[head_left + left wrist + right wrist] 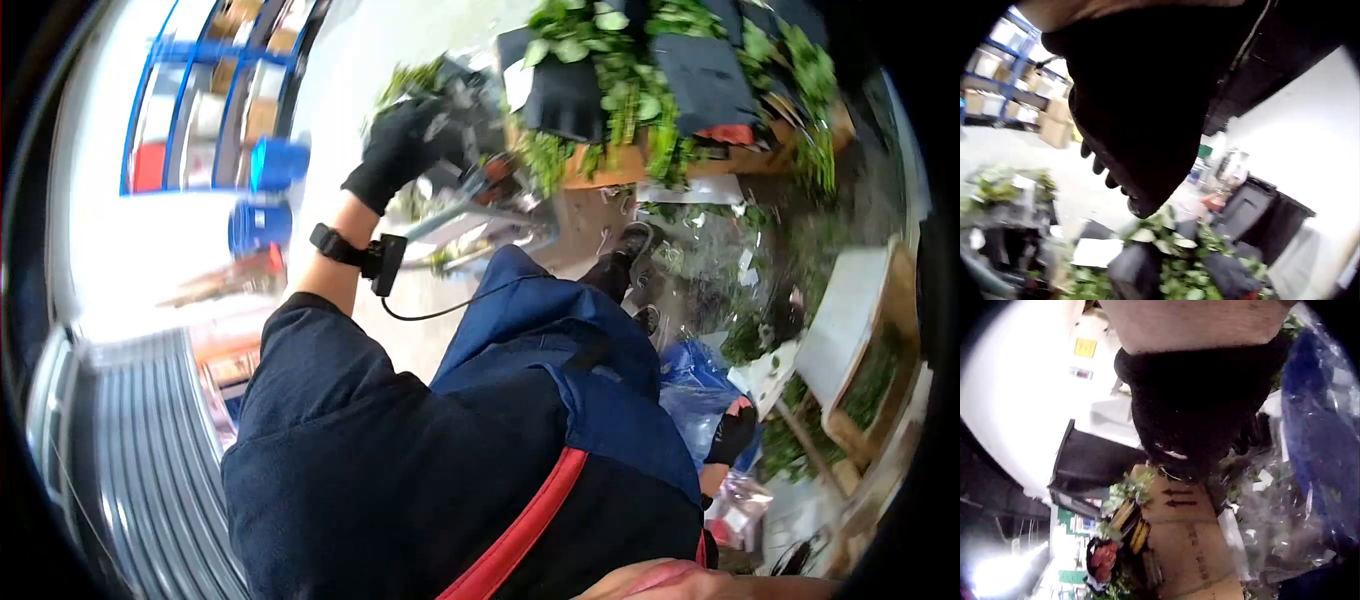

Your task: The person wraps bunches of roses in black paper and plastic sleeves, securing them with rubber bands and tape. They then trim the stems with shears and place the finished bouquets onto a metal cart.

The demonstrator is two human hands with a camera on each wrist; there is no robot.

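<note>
My left hand (405,145), in a black glove, is held out over a cart (450,225) with leafy stems in clear wrap (480,110). In the left wrist view its fingers (1110,181) hang loosely, with nothing seen in them. To its right, bunches of green foliage (655,110) in dark wrapping (705,85) lie on a cardboard box (620,170). Low at my right side hangs my right hand (735,435), gloved with bare fingertips, beside a blue plastic bag (690,385). The right wrist view shows this hand mostly as a dark shape, holding nothing visible.
Leaves and paper scraps litter the floor (715,260) near my shoes. A pale board (845,310) stands at the right. Blue shelving (185,110) with boxes and blue bins (260,228) are at the left, near a grey roller shutter (150,450).
</note>
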